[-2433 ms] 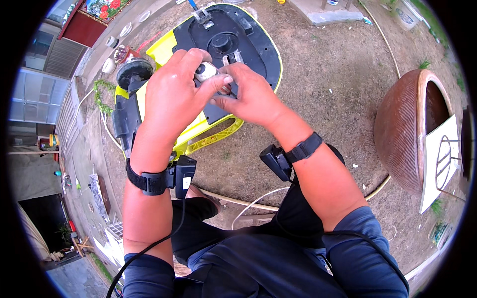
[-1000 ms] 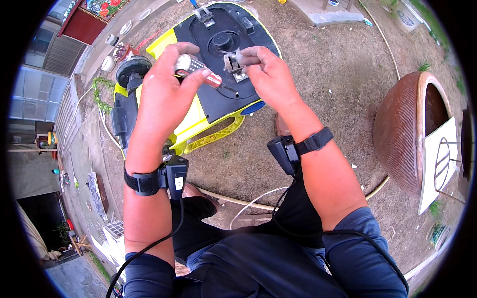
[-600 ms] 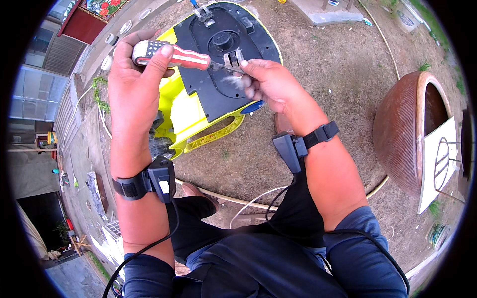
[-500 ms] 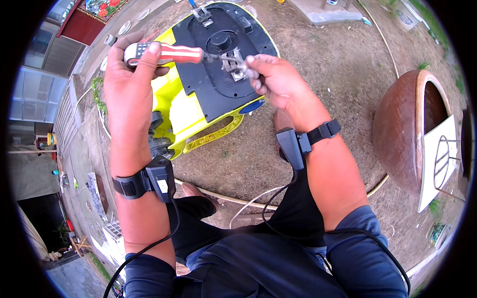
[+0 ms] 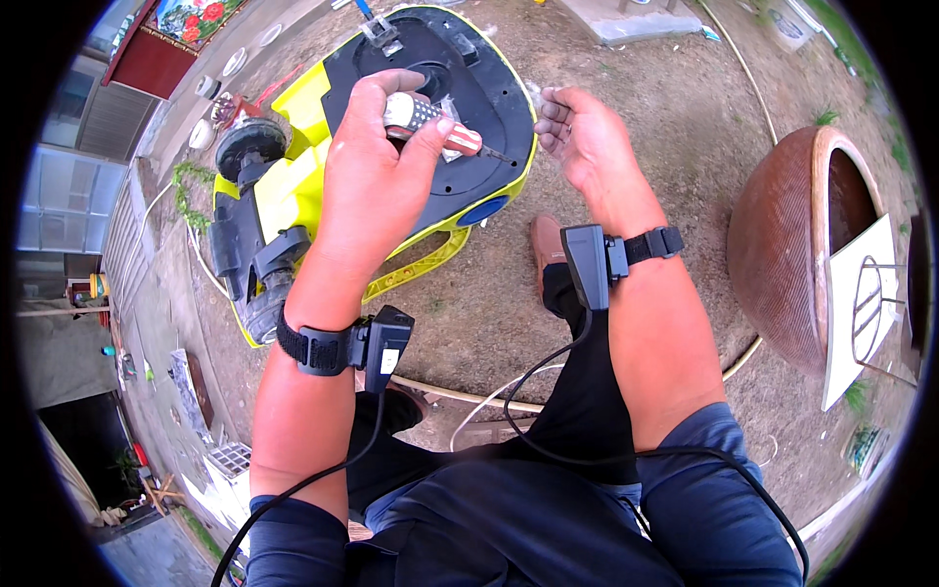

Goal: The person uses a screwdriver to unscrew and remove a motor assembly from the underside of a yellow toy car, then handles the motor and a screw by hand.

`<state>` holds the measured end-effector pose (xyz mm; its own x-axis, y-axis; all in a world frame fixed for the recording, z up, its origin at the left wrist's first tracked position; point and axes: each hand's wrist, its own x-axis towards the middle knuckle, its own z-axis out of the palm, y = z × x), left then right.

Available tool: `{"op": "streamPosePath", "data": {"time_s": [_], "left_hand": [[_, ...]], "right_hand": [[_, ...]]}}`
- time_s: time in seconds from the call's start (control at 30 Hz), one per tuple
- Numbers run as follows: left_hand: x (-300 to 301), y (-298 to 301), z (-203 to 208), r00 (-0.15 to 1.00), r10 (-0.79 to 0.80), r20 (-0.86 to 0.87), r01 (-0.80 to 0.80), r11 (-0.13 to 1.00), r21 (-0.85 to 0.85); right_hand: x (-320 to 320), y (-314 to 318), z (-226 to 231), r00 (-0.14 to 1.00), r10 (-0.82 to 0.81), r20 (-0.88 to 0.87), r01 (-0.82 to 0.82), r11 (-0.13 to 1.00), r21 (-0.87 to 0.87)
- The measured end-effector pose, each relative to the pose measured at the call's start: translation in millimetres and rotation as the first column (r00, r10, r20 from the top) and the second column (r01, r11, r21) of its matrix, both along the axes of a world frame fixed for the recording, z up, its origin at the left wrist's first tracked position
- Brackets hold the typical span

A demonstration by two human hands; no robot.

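Observation:
My left hand (image 5: 381, 166) is closed round the handle of a screwdriver (image 5: 468, 143) with a stars-and-stripes pattern. Its thin shaft points right and slightly down, over the black underside (image 5: 465, 191) of a yellow ride-on toy vehicle (image 5: 293, 191) lying upside down. A metal bracket (image 5: 450, 106) on that underside is partly covered by the hand and handle. Just off the vehicle's right edge is my right hand (image 5: 592, 142), apart from the screwdriver. Its fingers are loosely bent and spread, with nothing I can make out in them.
A black wheel (image 5: 249, 147) sticks up at the vehicle's left side. Another metal bracket (image 5: 383, 37) with a blue-handled tool is at the far end. A large brown clay pot (image 5: 782, 249) leans at the right, a white board (image 5: 856, 313) against it. A hose (image 5: 469, 393) crosses the ground.
My left hand has moved right and down with the screwdriver, whose tip now angles down. My right hand has drawn away to the right from the shaft, and its fingers have loosened.

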<state>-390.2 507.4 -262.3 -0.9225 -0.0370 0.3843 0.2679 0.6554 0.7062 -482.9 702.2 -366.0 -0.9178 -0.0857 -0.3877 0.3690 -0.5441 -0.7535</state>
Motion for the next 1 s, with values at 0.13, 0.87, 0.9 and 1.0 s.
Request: {"op": "streamPosePath", "data": {"time_s": [0.13, 0.87, 0.9, 1.0], "left_hand": [[-6, 2, -6, 1.0, -0.015, -0.008, 0.015, 0.998, -0.067], [-37, 23, 1, 0.858, -0.499, 0.121, 0.507, 0.79, -0.344], [-37, 23, 1, 0.858, -0.501, 0.115, 0.507, 0.787, -0.35], [-38, 23, -1, 0.875, -0.476, 0.089, 0.472, 0.798, -0.374]], "right_hand": [[-2, 3, -2, 1.0, 0.01, 0.0, -0.01, 1.0, 0.015], [-10, 5, -14, 1.0, 0.016, 0.022, -0.016, 1.0, 0.022], [-9, 5, -13, 1.0, 0.01, 0.027, -0.011, 1.0, 0.022], [-8, 5, -12, 0.999, 0.0, 0.037, -0.002, 1.0, 0.03]]}}
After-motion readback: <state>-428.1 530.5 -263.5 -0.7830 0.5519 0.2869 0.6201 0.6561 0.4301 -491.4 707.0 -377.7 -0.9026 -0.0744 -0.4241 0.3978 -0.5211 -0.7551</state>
